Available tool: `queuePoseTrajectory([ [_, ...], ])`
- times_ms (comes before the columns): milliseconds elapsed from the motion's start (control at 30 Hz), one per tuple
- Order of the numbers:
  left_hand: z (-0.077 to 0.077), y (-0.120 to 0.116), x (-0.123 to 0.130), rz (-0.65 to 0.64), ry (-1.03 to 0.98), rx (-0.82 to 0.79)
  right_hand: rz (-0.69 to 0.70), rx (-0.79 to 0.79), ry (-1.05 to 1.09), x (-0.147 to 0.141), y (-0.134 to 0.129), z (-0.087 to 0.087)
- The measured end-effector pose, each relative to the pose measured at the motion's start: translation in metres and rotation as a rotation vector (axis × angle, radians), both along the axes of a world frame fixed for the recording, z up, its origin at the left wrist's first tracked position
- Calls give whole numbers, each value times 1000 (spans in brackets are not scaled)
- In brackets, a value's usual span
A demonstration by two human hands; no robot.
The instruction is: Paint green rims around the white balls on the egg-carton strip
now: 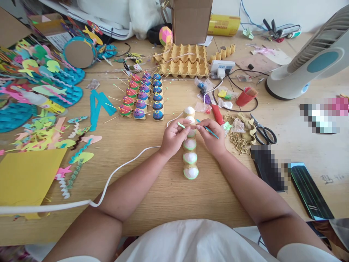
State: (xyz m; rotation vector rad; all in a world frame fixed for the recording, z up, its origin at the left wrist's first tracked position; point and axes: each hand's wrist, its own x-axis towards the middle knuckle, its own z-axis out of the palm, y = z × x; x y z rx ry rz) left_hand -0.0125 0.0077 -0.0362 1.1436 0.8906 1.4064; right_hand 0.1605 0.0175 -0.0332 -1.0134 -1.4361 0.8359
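Note:
A strip of egg-carton cups point(190, 158) with white domed tops and green rims runs front to back in the middle of the table. My left hand point(174, 135) is above its left side, closed on a small light green piece point(181, 125). Over the strip's right side, my right hand point(212, 135) is closed round a thin blue tool point(211, 133). The fingertips of both hands meet above the strip and cover part of one cup. Decorated red, purple and blue cups point(142, 95) with pins stand in rows at the back left.
Scissors point(264, 134), a red cup point(246, 96), a power strip point(223, 66) and a fan point(302, 72) lie to the right. Phones point(311, 190) are nearer. Paper cutouts point(40, 134) cover the left. A white cable point(120, 168) crosses by my left forearm. Egg cartons point(185, 61) sit behind.

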Motion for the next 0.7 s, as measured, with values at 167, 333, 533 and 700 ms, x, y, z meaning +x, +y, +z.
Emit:
queuePoseTrajectory([
  [167,-1,5,1,99,-86,-64,-81,-39,-61,5,9,0],
  [333,-1,6,2,125,-85,-83,-108,14,-167,8,9,1],
  [533,-3,7,2,129,-77,-92,-269,104,-145,14,12,-3],
  [700,-3,7,2,104,-82,-85,-504,61,90,22,23,-8],
])
